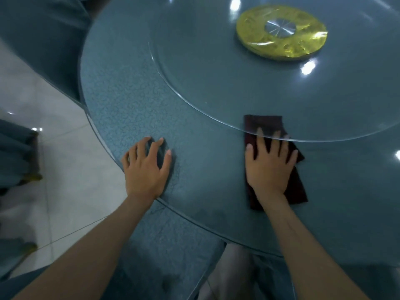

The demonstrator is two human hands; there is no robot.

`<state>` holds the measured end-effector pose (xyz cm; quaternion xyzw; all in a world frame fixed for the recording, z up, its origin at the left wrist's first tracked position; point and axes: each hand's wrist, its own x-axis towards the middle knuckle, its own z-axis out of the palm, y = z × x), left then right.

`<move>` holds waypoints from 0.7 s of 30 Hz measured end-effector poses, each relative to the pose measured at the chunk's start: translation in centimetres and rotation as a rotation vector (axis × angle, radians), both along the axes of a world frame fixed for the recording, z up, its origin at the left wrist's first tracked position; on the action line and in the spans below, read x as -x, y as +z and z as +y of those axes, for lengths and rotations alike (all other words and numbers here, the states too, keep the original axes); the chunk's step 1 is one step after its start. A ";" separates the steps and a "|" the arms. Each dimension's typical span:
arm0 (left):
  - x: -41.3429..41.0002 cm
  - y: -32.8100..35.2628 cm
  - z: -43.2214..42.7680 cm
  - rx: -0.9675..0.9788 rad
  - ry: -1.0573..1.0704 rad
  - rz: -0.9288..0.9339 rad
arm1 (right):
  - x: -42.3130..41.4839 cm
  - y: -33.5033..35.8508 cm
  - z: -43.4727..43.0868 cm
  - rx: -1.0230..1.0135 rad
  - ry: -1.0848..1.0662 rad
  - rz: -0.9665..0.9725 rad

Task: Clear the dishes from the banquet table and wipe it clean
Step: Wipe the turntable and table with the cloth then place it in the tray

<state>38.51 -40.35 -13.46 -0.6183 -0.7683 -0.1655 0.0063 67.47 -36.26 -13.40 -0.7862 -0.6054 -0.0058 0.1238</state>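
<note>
A round banquet table [134, 100] with a blue patterned cloth under glass fills the view. A folded dark red cloth [297, 189] lies on it near the front edge. My right hand [269, 164] presses flat on the cloth with its fingers spread; the fingertips and the cloth's far end reach under the rim of the glass turntable [216, 83]. My left hand [146, 167] rests on the bare tabletop at the left front edge, fingers lightly bent, holding nothing. No dishes are in view.
A gold disc base [281, 33] with a silver hub sits under the middle of the turntable. Blue-covered chairs [15, 152] stand to the left on a pale tiled floor [71, 191]. Another blue-draped surface [43, 29] is at the top left.
</note>
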 end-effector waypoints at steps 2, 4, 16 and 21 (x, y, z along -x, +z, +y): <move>0.1 0.2 0.1 0.004 0.001 0.005 | 3.7 -0.2 1.2 -0.047 0.094 -0.012; 0.2 0.3 0.1 0.022 -0.004 -0.014 | 6.8 -0.3 1.5 -0.061 0.220 -0.013; 0.5 0.1 0.1 -0.004 -0.013 -0.061 | 0.1 -0.3 -3.7 0.000 0.190 -0.033; 0.4 0.2 0.0 -0.034 -0.029 -0.062 | -4.7 0.2 -7.8 0.023 -0.043 0.005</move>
